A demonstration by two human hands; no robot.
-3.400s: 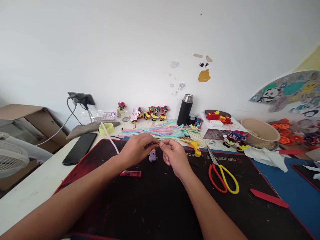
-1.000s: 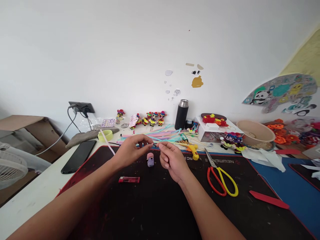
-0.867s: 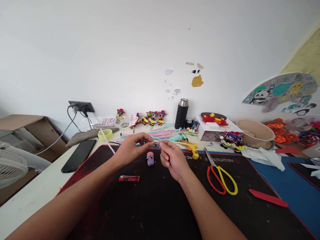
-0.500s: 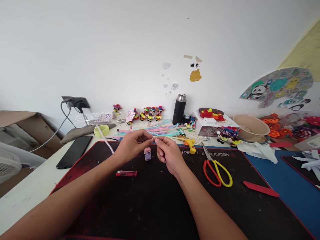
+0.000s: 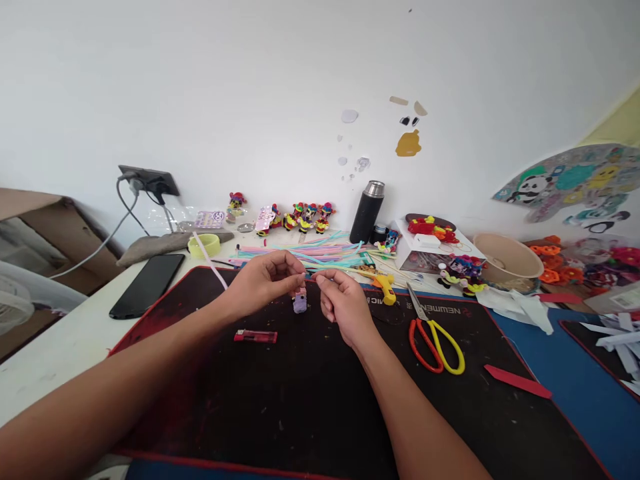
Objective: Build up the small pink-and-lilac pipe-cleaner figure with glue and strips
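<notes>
My left hand (image 5: 267,277) and my right hand (image 5: 343,297) meet fingertip to fingertip above the black mat (image 5: 280,400). Each is closed in a pinch; what sits between the fingertips is too small to make out. A pale pink fuzzy stem (image 5: 210,261) runs down behind my left wrist, and I cannot tell whether that hand holds it. Just below the fingertips is a small pink and purple fuzzy figure (image 5: 299,304), its top partly hidden by my left fingers. A red lighter (image 5: 255,337) lies nearer me, left of centre.
Scissors (image 5: 431,337) with red and yellow handles and a red strip (image 5: 517,381) lie on the right. Behind my hands are pastel pipe cleaners (image 5: 320,253), a yellow glue gun (image 5: 386,289), a black flask (image 5: 367,212) and several small dolls (image 5: 310,217). A phone (image 5: 147,285) lies left.
The camera view has shifted slightly. My hands stay pinched together, with the left fingers now overlapping the top of the small figure.
</notes>
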